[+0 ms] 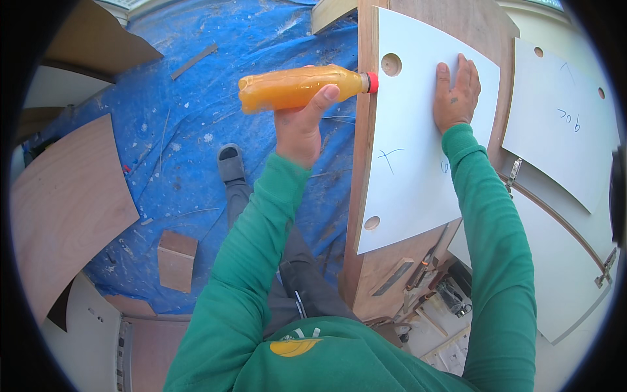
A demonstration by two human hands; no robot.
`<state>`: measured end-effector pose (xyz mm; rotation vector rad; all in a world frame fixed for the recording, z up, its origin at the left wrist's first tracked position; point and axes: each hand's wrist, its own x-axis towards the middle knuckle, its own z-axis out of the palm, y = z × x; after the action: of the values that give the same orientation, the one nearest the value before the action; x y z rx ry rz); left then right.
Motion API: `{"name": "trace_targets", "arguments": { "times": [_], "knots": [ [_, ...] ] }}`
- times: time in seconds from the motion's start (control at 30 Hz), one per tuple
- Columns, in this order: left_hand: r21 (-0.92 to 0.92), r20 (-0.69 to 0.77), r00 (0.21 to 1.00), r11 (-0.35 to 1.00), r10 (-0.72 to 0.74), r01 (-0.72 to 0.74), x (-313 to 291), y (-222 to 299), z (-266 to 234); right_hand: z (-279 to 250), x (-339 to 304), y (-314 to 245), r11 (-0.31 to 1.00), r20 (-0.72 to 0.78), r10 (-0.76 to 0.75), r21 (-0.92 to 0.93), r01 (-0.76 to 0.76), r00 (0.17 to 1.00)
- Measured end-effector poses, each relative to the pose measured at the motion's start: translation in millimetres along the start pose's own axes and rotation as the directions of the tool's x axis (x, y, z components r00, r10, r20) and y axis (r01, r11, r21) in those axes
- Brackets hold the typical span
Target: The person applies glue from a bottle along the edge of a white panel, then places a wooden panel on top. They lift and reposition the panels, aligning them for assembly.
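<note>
My left hand (305, 124) is wrapped round a clear plastic bottle (287, 90) of orange-yellow liquid. The bottle lies nearly level, its red cap (373, 83) pointing right at the long edge of a white board (418, 150). From here I cannot tell whether cap and edge touch. Flat on that board, near its far right part, rests my right hand (457, 93), fingers stretched out. Two round recesses sit along the board's left side, and pen marks show on its face. Under the board is a brown wooden bench (366, 163).
A blue sheet (189, 130) covers the floor at left, with a plywood panel (72, 189) and a small wood block (177, 260) on it. Another white panel (555, 124) stands at right beside hinged doors. Screwdriver-like tools (421, 268) lie below the board.
</note>
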<state>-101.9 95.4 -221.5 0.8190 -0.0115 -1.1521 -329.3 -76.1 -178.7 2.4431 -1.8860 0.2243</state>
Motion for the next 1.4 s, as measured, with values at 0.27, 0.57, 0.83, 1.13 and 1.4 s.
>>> {"name": "trace_targets", "arguments": {
  "times": [0.27,0.57,0.83,1.13,1.4],
  "knots": [
    [-0.004,-0.016,1.0,1.0,-0.01,0.01,-10,2,0,-2,-1,-1,1.0,0.011,0.011,0.005,-0.011,1.0],
    [-0.011,-0.024,1.0,1.0,-0.003,0.003,7,6,1,-3,-1,-3,1.0,0.012,0.011,0.028,-0.011,1.0],
    [-0.033,-0.075,0.997,0.999,0.013,-0.015,8,11,-8,-2,-1,-1,1.0,-0.002,-0.007,0.02,0.007,1.0],
    [-0.06,-0.027,0.999,0.998,0.03,-0.032,26,28,-32,0,-1,1,1.0,-0.001,-0.001,0.005,0.001,1.0],
    [-0.068,0.008,0.999,0.997,-0.037,0.038,23,6,-8,-1,-1,-1,1.0,0.003,0.004,0.003,-0.004,1.0]
  ]
}}
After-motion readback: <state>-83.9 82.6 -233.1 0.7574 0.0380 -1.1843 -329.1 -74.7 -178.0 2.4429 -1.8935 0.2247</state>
